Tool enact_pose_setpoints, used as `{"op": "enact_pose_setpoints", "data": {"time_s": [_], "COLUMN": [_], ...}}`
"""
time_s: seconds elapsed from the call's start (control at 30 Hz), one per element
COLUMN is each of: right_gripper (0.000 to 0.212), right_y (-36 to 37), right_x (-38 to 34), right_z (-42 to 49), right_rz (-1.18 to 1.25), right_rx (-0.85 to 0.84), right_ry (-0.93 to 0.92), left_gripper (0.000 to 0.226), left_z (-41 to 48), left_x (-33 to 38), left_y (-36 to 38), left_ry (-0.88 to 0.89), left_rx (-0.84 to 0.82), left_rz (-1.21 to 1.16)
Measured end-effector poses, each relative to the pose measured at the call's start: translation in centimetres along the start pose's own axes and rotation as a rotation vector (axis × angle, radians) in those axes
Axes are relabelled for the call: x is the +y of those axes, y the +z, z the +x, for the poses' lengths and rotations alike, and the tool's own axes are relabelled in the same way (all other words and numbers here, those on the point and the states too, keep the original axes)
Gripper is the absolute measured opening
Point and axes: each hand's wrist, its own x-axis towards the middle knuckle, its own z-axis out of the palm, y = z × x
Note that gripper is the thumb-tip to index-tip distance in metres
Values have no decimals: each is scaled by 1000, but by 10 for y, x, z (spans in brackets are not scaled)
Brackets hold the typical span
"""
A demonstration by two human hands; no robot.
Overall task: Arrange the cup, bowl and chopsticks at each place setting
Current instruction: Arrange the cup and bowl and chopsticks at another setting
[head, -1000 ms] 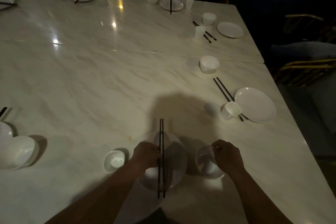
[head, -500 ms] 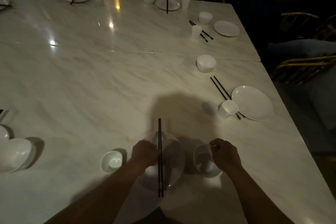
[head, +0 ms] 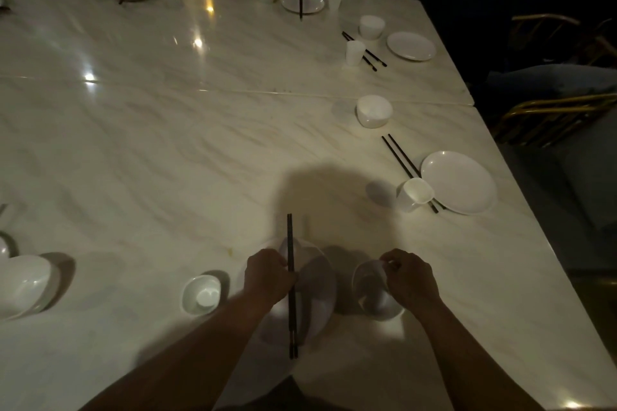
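**Both hands at the near-edge setting**

Head view. We see the left hand [head: 268,277] curled round a pair of dark chopsticks [head: 289,233], gripping them about midway along. The chopsticks run straight across a white plate [head: 317,287] at the near edge of the table [head: 200,143], and they reach past both its far rim and its near rim. We cannot tell whether they rest on the plate or are held just above it.

The right hand [head: 409,279] pinches the far rim of the bowl [head: 367,294] between thumb and fingertips. The bowl stands just right of the plate, also at the near edge. The cup [head: 202,295] sits left of the plate, near the left wrist, and neither hand touches it.

Along the right edge we find another setting. The right-edge plate [head: 459,182] lies closest to the edge, and the right-edge cup [head: 414,193] stands just beside its inner rim. The right-edge chopsticks [head: 399,155] run past that cup towards the right-edge bowl [head: 374,110]. At the left edge, partly cut off, lies the left-edge bowl [head: 20,284].
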Motion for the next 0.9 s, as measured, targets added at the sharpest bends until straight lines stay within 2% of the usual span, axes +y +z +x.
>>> {"op": "enact_pose_setpoints", "data": {"time_s": [0.17, 0.4, 0.8, 0.9], "right_gripper": [18, 18, 20, 20], "right_y": [0, -1, -4, -3], "right_x": [0, 0, -2, -3], "right_z": [0, 0, 1, 0], "right_rz": [0, -2, 3, 7], "right_rx": [-5, -10, -31, -36], "right_ry": [7, -1, 20, 22], "left_gripper": [29, 18, 25, 21], "left_z": [0, 1, -1, -2], "left_x": [-1, -3, -3, -3], "left_y": [-1, 0, -3, -2], "left_ry": [-25, -6, -8, 2], "left_rx": [-3, -6, 8, 11], "left_rz": [-21, -25, -30, -14]}}
